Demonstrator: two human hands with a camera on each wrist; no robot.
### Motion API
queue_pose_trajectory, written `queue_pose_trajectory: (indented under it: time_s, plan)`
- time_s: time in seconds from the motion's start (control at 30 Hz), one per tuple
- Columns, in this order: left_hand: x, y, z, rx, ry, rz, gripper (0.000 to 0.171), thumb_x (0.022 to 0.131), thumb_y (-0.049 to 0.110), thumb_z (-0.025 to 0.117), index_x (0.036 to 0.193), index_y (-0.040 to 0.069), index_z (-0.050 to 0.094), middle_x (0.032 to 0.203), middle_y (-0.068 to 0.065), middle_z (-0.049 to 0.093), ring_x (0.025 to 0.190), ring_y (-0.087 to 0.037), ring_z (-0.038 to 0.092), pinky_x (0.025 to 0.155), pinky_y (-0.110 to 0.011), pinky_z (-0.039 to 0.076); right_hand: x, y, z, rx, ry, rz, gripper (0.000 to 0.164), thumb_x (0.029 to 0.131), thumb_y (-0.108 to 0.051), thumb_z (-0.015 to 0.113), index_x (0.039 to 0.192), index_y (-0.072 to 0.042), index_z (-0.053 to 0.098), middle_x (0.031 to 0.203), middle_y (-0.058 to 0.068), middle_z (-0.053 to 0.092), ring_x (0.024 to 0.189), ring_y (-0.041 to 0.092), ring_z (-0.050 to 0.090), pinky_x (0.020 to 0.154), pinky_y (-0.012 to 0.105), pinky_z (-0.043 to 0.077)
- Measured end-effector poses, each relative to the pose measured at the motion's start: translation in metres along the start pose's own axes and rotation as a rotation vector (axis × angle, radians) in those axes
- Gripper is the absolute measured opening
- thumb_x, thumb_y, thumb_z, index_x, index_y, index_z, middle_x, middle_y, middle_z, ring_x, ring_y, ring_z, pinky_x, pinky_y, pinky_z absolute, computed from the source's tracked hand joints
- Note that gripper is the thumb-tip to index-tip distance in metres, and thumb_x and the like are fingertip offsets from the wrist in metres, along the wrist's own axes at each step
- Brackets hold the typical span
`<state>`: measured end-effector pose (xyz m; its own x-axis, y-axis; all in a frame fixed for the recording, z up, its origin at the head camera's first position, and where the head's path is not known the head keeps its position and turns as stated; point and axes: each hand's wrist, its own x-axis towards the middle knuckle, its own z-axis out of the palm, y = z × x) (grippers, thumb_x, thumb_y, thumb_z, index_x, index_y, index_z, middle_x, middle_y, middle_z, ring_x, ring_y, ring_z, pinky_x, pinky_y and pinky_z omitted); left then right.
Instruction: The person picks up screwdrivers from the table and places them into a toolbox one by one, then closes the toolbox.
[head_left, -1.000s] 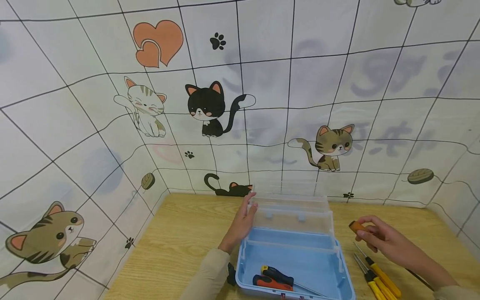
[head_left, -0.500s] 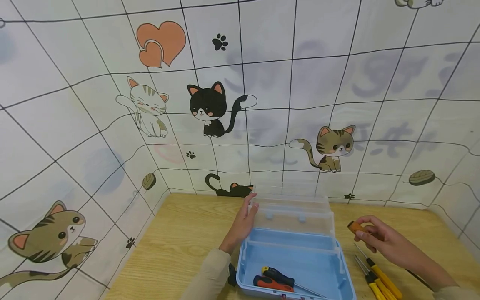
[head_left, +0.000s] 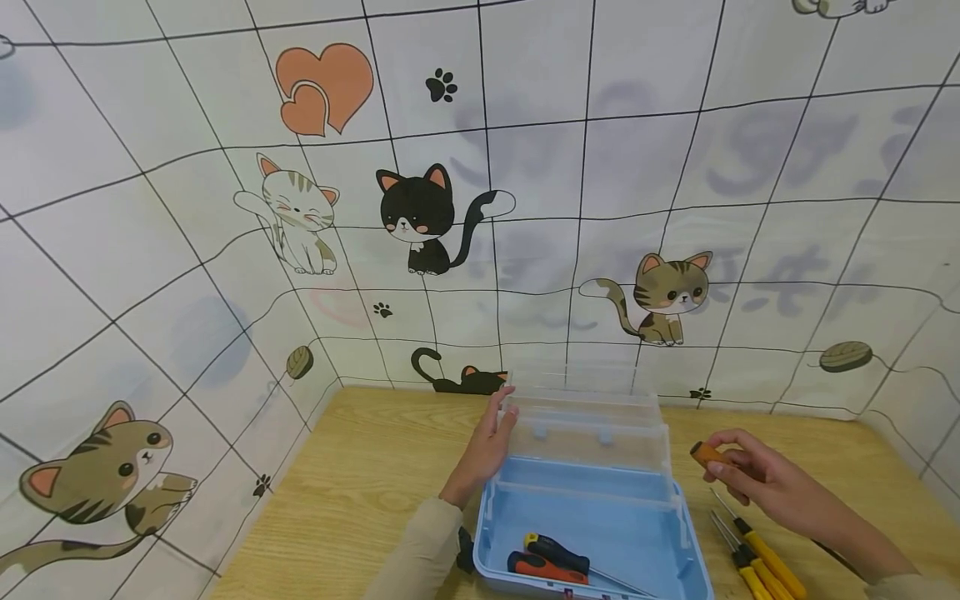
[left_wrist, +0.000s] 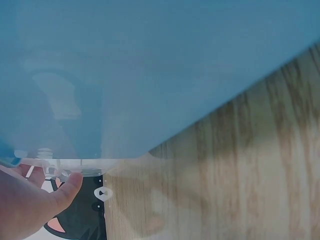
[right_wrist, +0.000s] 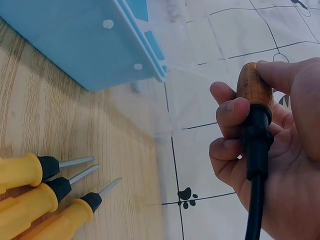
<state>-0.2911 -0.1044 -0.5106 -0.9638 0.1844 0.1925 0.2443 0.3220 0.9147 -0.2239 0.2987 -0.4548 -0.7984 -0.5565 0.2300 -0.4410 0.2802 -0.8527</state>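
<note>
My left hand (head_left: 483, 454) grips the left edge of a clear plastic lid (head_left: 585, 437), raised at the back of a light blue toolbox (head_left: 600, 518). In the left wrist view, its thumb (left_wrist: 70, 189) lies at the lid's edge. My right hand (head_left: 776, 483), right of the box, pinches a tool by its orange-brown handle (right_wrist: 253, 87). The tool's black collar leads into a long black shaft or cord (right_wrist: 255, 205); which one I cannot tell. Inside the box lie a black-and-yellow screwdriver (head_left: 557, 551) and a red-and-black handle (head_left: 547, 568), whose far part is hidden.
Several yellow-handled screwdrivers (head_left: 776, 562) lie on the wooden table (head_left: 367, 467), right of the box and below my right hand. A white sheet with cat drawings (head_left: 540, 167) stands as a wall behind the table and along its left side.
My right hand has shifted slightly left toward the toolbox with the orange-handled tool. My left hand keeps its hold on the lid, and the screwdrivers lie as before.
</note>
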Motion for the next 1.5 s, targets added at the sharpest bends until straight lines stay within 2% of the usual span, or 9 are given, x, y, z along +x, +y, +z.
queue_pose_trajectory:
  time_s: [0.3, 0.53, 0.77, 0.83, 1.0, 1.1, 1.23, 1.33, 1.5]
  plan:
    - [0.002, -0.003, 0.002, -0.019, -0.004, -0.007, 0.045, 0.109, 0.036, 0.036, 0.152, 0.029, 0.030, 0.162, -0.007, 0.027, 0.148, -0.034, 0.023, 0.115, -0.064, 0.019, 0.002, -0.006, 0.003, -0.010, -0.004, 0.007, 0.021, 0.104, 0.000, 0.043, 0.125, 0.000, 0.042, 0.094, 0.001, 0.070, 0.060, 0.021, 0.049, 0.051, 0.033, 0.042]
    - [0.000, -0.001, 0.001, 0.006, -0.001, -0.006, 0.050, 0.107, 0.045, 0.034, 0.153, 0.028, 0.030, 0.161, -0.003, 0.027, 0.148, -0.032, 0.026, 0.114, -0.064, 0.023, 0.005, -0.008, 0.007, -0.027, -0.002, 0.040, 0.022, 0.105, -0.003, 0.045, 0.126, -0.002, 0.042, 0.098, -0.001, 0.070, 0.064, 0.022, 0.053, 0.054, 0.035, 0.044]
    - [0.001, -0.001, 0.001, 0.005, -0.003, 0.013, 0.051, 0.107, 0.046, 0.034, 0.153, 0.025, 0.030, 0.161, -0.003, 0.027, 0.148, -0.032, 0.025, 0.114, -0.063, 0.022, 0.007, -0.011, 0.008, -0.008, -0.029, 0.005, 0.023, 0.104, 0.000, 0.045, 0.126, -0.002, 0.041, 0.099, 0.000, 0.070, 0.064, 0.024, 0.052, 0.053, 0.033, 0.044]
    - [0.001, -0.001, 0.001, 0.003, -0.004, 0.013, 0.051, 0.107, 0.046, 0.034, 0.153, 0.025, 0.030, 0.162, -0.003, 0.026, 0.149, -0.032, 0.024, 0.115, -0.063, 0.022, 0.008, -0.012, 0.008, -0.004, -0.038, -0.002, 0.023, 0.104, 0.000, 0.044, 0.126, -0.002, 0.041, 0.098, 0.001, 0.070, 0.064, 0.024, 0.052, 0.053, 0.033, 0.044]
    - [0.000, 0.000, 0.001, -0.015, -0.005, -0.009, 0.045, 0.107, 0.044, 0.035, 0.151, 0.036, 0.030, 0.162, -0.003, 0.025, 0.149, -0.032, 0.023, 0.115, -0.063, 0.021, 0.011, -0.015, 0.010, -0.006, -0.053, 0.003, 0.023, 0.104, -0.001, 0.044, 0.127, 0.000, 0.041, 0.096, 0.004, 0.069, 0.062, 0.023, 0.051, 0.052, 0.033, 0.043]
    - [-0.001, 0.005, 0.001, -0.032, -0.011, -0.018, 0.044, 0.108, 0.039, 0.036, 0.151, 0.035, 0.030, 0.162, -0.006, 0.025, 0.149, -0.034, 0.023, 0.115, -0.063, 0.020, 0.012, -0.017, 0.012, -0.012, -0.056, 0.022, 0.024, 0.104, -0.003, 0.045, 0.128, -0.001, 0.041, 0.095, 0.003, 0.069, 0.061, 0.022, 0.051, 0.052, 0.034, 0.043]
    - [-0.006, 0.023, -0.004, -0.043, -0.026, -0.013, 0.044, 0.109, 0.032, 0.037, 0.152, 0.026, 0.031, 0.161, -0.011, 0.026, 0.147, -0.036, 0.026, 0.115, -0.063, 0.022, 0.013, -0.019, 0.014, -0.001, -0.065, 0.002, 0.023, 0.104, -0.001, 0.045, 0.127, -0.002, 0.041, 0.095, 0.004, 0.068, 0.062, 0.022, 0.051, 0.051, 0.035, 0.042]
    - [-0.011, 0.034, -0.007, -0.044, -0.033, -0.015, 0.043, 0.109, 0.031, 0.037, 0.152, 0.024, 0.032, 0.160, -0.012, 0.029, 0.145, -0.035, 0.029, 0.114, -0.062, 0.024, 0.015, -0.020, 0.015, 0.008, -0.073, -0.025, 0.023, 0.104, 0.001, 0.045, 0.127, -0.001, 0.041, 0.095, 0.010, 0.069, 0.062, 0.022, 0.050, 0.051, 0.035, 0.042]
    - [-0.013, 0.038, -0.008, -0.043, -0.032, -0.023, 0.044, 0.109, 0.032, 0.038, 0.152, 0.025, 0.032, 0.160, -0.011, 0.029, 0.145, -0.035, 0.030, 0.114, -0.062, 0.024, 0.017, -0.021, 0.016, 0.012, -0.085, -0.011, 0.023, 0.104, -0.001, 0.045, 0.126, -0.001, 0.042, 0.096, 0.020, 0.067, 0.061, 0.023, 0.050, 0.050, 0.035, 0.042]
